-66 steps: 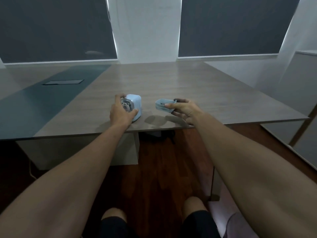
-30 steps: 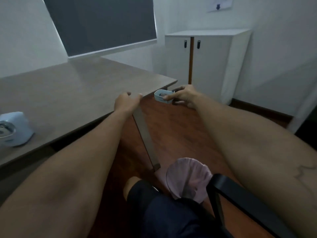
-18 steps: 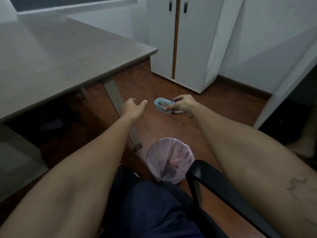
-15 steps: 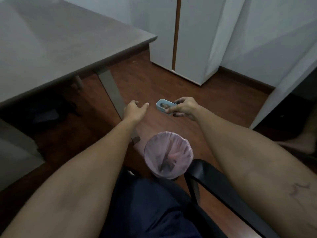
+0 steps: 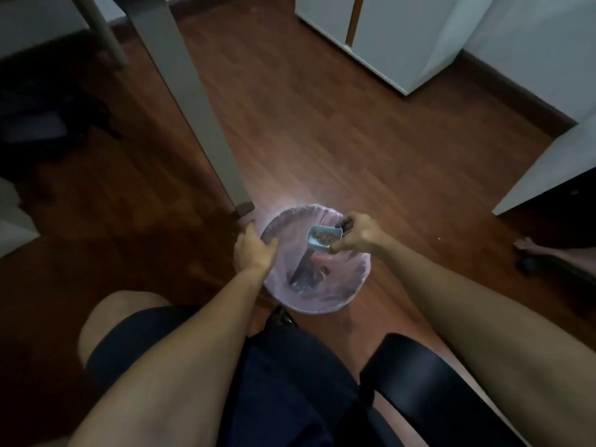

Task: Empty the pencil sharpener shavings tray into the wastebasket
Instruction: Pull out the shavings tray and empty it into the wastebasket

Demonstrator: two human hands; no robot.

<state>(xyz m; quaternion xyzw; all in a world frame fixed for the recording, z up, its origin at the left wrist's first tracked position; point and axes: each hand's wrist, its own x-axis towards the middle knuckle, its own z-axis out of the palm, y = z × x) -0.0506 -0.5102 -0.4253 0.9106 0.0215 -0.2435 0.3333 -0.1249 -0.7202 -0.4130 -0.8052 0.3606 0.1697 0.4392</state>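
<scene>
Left hand (image 5: 254, 251) grips the near-left rim of the wastebasket (image 5: 354, 285), steadying it. Right hand (image 5: 361, 235) pinches the shavings tray (image 5: 323, 240) over the opening, shavings inside, roughly level. Pour step; next, tip it over.

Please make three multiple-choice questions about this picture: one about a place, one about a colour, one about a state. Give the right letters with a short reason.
1. Where is the tray?
A. on the floor
B. above the wastebasket
C. on the chair

2. What colour is the tray?
A. red
B. black
C. light blue

3. What is in the tray?
A. shavings
B. nothing
C. water

Answers:
1 B: the right hand holds it over the bin opening, while the left hand rests on the rim.
2 C: its walls look pale blue.
3 A: brown shavings lie inside, not yet tipped out.
</scene>
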